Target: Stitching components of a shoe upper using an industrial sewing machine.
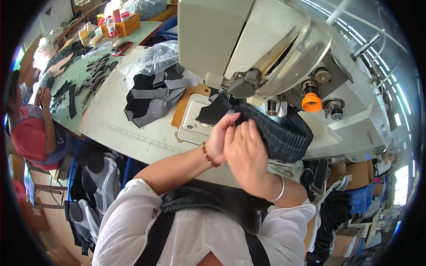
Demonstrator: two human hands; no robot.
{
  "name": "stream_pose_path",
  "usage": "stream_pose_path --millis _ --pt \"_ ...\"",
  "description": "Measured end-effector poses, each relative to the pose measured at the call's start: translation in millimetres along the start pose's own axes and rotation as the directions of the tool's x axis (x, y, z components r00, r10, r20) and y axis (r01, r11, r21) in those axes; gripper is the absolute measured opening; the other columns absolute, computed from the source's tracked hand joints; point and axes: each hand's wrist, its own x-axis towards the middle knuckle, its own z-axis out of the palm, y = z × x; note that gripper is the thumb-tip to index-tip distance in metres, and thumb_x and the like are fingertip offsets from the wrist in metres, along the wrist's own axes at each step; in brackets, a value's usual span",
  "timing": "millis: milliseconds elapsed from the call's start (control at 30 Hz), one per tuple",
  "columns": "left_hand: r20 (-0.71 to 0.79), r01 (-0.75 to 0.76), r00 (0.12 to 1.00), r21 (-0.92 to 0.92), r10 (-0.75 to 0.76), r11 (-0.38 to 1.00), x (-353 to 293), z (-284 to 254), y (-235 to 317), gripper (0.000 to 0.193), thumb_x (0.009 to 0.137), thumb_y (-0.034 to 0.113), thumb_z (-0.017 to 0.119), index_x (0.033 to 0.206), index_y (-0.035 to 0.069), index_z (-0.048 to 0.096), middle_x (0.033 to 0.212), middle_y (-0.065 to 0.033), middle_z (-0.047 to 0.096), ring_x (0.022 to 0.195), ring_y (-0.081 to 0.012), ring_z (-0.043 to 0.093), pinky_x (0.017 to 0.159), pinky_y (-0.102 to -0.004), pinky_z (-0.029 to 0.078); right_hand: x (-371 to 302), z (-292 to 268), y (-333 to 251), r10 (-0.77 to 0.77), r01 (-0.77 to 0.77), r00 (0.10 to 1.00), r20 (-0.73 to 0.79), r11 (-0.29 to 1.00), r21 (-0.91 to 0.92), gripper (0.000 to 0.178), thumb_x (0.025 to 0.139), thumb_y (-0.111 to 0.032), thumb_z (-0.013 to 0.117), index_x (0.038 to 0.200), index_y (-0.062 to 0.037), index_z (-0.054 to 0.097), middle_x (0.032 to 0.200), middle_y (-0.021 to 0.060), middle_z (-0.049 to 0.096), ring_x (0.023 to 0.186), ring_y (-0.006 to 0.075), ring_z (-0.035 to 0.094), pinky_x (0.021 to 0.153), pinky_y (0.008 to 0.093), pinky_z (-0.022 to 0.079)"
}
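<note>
- My left hand [220,138] pinches the near edge of a dark ribbed fabric piece [275,128], fingers curled shut on it, a beaded bracelet [209,155] on that wrist.
- My right hand [246,153] lies just beside the left, its back toward me, fingers closed over the same fabric piece; a thin silver bangle [279,191] sits on its wrist.
- The fabric piece is up at the sewing machine [248,40], under the machine's head and over its pale bed plate [195,119], with a flat black flap [213,111] sticking out to the left.
- An orange knob [311,102] shows on the machine's side, right of the fabric.
- Left of the machine, a heap of grey and black cut fabric parts [153,99] lies on the white table [111,119], half under a clear plastic bag [153,60].
- Further left, another person in a red top [29,137] sits at a green table [80,75] strewn with dark cut pieces.
- A yellow box [126,25] stands at that table's far end.
</note>
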Motion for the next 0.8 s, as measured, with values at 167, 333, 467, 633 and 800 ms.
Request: stream_pose_path --millis 167,333,467,633,800 --pt "-0.179 -0.101 0.972 0.273 0.153 0.957 -14.2 9.2 -1.2 0.044 0.101 0.039 0.053 0.122 0.001 0.063 0.119 -0.0138 0.070 0.111 -0.0277 0.066 0.103 -0.0429 0.049 -20.6 22.9 1.8 0.036 -0.019 0.994 -0.100 0.987 0.162 0.005 0.083 -0.011 0.062 0.086 -0.0065 0.060 0.080 0.0079 0.059 0.086 0.0224 0.060 0.106 0.0369 0.043" --pt "-0.247 -0.252 0.859 0.558 0.448 0.790 -45.3 33.0 6.9 0.028 0.106 0.028 0.058 0.127 0.009 0.062 0.122 -0.0020 0.067 0.112 -0.0151 0.064 0.101 -0.0353 0.049 -30.8 54.7 -6.6 0.196 -0.083 0.929 -0.313 0.937 0.340 0.013 0.085 -0.013 0.063 0.097 -0.0076 0.064 0.084 0.0043 0.060 0.093 0.0198 0.062 0.103 0.0393 0.044" --pt "-0.325 -0.129 0.776 0.757 0.541 0.640 -48.7 52.3 28.4 0.022 0.096 0.014 0.074 0.116 0.008 0.069 0.110 -0.0006 0.070 0.102 -0.0126 0.066 0.092 -0.0312 0.053 -21.5 59.5 -13.3 0.221 -0.112 0.915 -0.339 0.942 0.315 0.014 0.085 -0.014 0.062 0.098 -0.0076 0.064 0.081 0.0041 0.058 0.089 0.0198 0.061 0.099 0.0384 0.044" --pt "-0.051 -0.122 0.619 0.979 0.784 0.161 -48.9 61.5 35.1 0.020 0.093 0.001 0.073 0.114 0.002 0.070 0.108 -0.0015 0.071 0.098 -0.0097 0.066 0.085 -0.0282 0.054 -9.3 33.7 -10.5 0.246 -0.197 0.956 -0.162 0.942 0.271 0.023 0.079 -0.012 0.065 0.101 -0.0069 0.065 0.077 0.0052 0.055 0.079 0.0217 0.058 0.095 0.0407 0.043" --pt "0.090 -0.213 0.617 0.975 0.782 0.056 -56.2 58.7 41.6 0.018 0.096 0.003 0.070 0.114 0.000 0.068 0.105 -0.0003 0.071 0.093 -0.0060 0.063 0.082 -0.0221 0.051 -2.3 21.2 -10.0 0.234 -0.110 0.933 -0.271 0.907 0.406 0.011 0.080 -0.015 0.066 0.087 -0.0069 0.064 0.101 0.0137 0.066 0.105 0.0283 0.065 0.101 0.0445 0.044"
